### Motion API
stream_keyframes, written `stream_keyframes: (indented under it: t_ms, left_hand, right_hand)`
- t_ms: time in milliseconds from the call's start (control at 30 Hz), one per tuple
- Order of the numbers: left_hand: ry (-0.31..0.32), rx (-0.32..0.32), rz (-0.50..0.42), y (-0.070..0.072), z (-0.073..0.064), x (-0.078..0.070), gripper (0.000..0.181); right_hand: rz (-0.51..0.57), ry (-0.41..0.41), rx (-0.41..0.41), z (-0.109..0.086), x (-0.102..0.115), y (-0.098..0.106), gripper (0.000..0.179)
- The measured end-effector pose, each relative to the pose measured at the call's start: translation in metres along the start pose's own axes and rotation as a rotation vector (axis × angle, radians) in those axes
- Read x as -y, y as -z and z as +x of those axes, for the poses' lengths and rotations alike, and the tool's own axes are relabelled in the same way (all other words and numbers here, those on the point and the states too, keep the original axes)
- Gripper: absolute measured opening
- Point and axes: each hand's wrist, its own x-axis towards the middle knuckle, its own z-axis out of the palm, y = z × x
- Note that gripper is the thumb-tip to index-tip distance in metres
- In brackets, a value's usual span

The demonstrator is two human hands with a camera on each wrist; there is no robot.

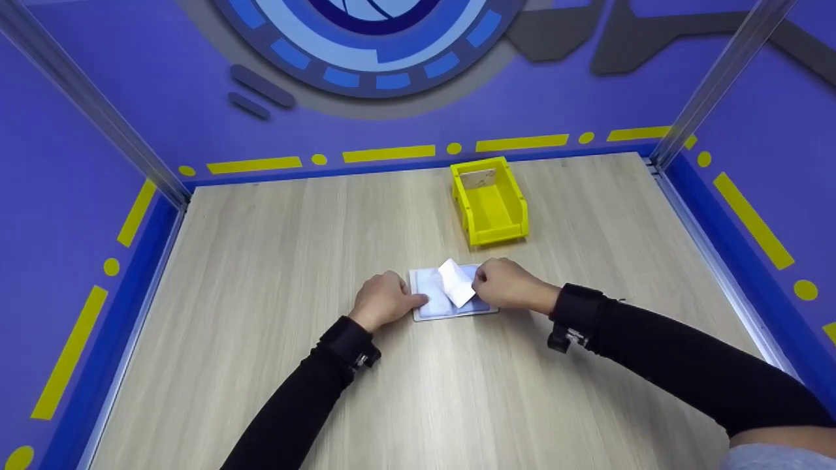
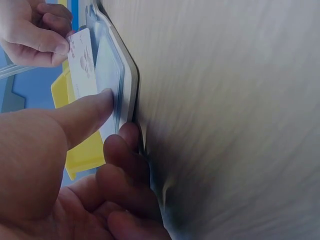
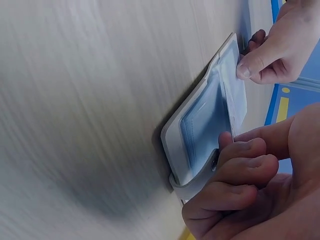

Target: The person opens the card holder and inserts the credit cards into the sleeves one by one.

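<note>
An open card holder [image 1: 428,300] with clear plastic sleeves and a pale rim lies flat on the table. My left hand [image 1: 384,300] grips its left edge, thumb on top and curled fingers at the side, as the left wrist view shows. Between the thumb and fingers of my right hand [image 1: 509,284] is a white card [image 1: 457,283], tilted up over the middle of the holder. Reddish print marks the card [image 2: 82,62] in the left wrist view. A strap with a snap button [image 3: 197,180] shows at the holder's right end, beside the right fingers.
Behind the holder, slightly right, stands a yellow bin [image 1: 498,234] with a patterned white piece [image 1: 479,178] against its back inner wall. Blue panels [image 1: 392,140] with yellow marks enclose the wooden table [image 1: 294,248] at the back and both sides.
</note>
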Motion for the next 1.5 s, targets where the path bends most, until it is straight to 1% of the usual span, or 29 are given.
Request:
stream_keyframes:
  t_ms: [233, 400, 600, 933, 1200, 1333, 1500]
  left_hand:
    - [0.017, 0.008, 0.001, 0.001, 0.000, -0.001, 0.052]
    - [0.023, 0.013, 0.003, 0.000, 0.000, -0.002, 0.050]
    - [0.016, 0.004, 0.011, -0.001, 0.000, -0.001, 0.050]
    - [-0.002, -0.015, 0.012, -0.002, -0.002, 0.000, 0.050]
    - [-0.020, -0.023, 0.009, -0.001, -0.002, 0.000, 0.051]
    - [-0.008, -0.015, 0.011, 0.000, -0.002, 0.000, 0.050]
    - [0.011, -0.006, 0.014, 0.001, 0.000, -0.001, 0.048]
  right_hand:
    - [-0.034, 0.044, -0.007, 0.002, 0.005, -0.004, 0.033]
    - [-0.045, 0.041, 0.010, 0.003, 0.008, -0.006, 0.035]
    - [-0.055, 0.035, 0.031, 0.005, 0.011, -0.012, 0.034]
    - [-0.097, 0.075, 0.029, 0.006, 0.018, -0.016, 0.036]
    - [-0.097, 0.035, 0.028, 0.006, 0.021, -0.013, 0.029]
    - [-0.106, 0.016, 0.024, 0.006, 0.022, -0.013, 0.027]
    - [-0.105, 0.010, 0.028, 0.007, 0.024, -0.017, 0.032]
